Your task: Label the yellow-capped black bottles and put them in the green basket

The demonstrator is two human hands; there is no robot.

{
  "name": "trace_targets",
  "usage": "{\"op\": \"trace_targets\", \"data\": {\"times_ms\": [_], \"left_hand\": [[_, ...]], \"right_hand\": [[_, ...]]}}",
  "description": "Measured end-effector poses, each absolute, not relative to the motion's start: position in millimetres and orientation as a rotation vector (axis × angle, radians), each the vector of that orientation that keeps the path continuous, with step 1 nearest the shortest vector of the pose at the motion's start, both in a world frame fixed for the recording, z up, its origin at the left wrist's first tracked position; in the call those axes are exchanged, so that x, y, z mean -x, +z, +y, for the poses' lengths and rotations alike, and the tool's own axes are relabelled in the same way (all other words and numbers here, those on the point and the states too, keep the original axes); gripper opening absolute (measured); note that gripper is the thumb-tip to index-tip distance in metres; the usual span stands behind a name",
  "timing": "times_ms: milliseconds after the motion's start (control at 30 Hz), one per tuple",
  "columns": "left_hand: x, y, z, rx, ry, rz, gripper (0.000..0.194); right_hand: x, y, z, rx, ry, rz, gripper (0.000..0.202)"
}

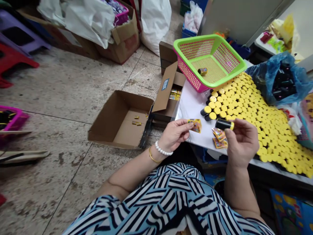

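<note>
Between the thumb and fingers of my left hand (176,134) is a small yellow printed wrapper (196,126), held over the table's near edge. My right hand (241,138) grips a black cylinder with a yellow cap (223,124), lying sideways in the fingers. Below that cylinder a few printed packets (219,138) rest on the white tabletop (187,106). Many yellow-capped black cylinders (241,98) stand packed together across the table, to the right of and beyond my hands.
A green and pink basket (182,67) holding one small cylinder stands at the table's far left corner. Behind the cylinders sits a blue plastic bag (262,75). On the left are an open carton (102,122) with small pieces inside and another carton (166,88) containing yellow items.
</note>
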State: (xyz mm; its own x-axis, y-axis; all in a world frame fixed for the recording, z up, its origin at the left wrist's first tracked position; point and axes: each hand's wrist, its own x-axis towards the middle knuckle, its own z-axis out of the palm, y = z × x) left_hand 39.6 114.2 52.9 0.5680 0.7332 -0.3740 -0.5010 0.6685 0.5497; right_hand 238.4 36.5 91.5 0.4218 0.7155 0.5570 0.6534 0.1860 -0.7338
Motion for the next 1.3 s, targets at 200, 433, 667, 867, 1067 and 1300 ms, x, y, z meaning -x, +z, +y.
{"op": "trace_targets", "data": {"times_ms": [200,433,667,867,1067,1300], "left_hand": [[-48.6,59.3,107.6,-0.364,0.712,0.580,0.036],[-51.1,60.2,103.4,-0.379,0.712,0.554,0.037],[-56.4,54.4,98.0,-0.431,0.702,0.542,0.035],[-57.1,55.4,94.8,-0.478,0.726,0.549,0.037],[-46.5,54.9,82.0,-0.656,0.773,0.602,0.046],[-29.7,60.4,88.7,-1.042,0.982,0.566,0.069]], "right_hand": [[-220.5,84.2,33.9,1.299,0.601,-1.107,0.034],[-215.8,83.9,29.3,1.363,0.617,-1.108,0.031],[-210.8,87.6,22.2,1.421,0.577,-1.131,0.023],[-204.4,81.2,22.3,1.410,0.511,-1.146,0.022],[-199.7,70.0,23.2,1.272,0.384,-1.208,0.024],[-206.4,66.7,14.9,1.250,0.356,-1.297,0.031]]}}
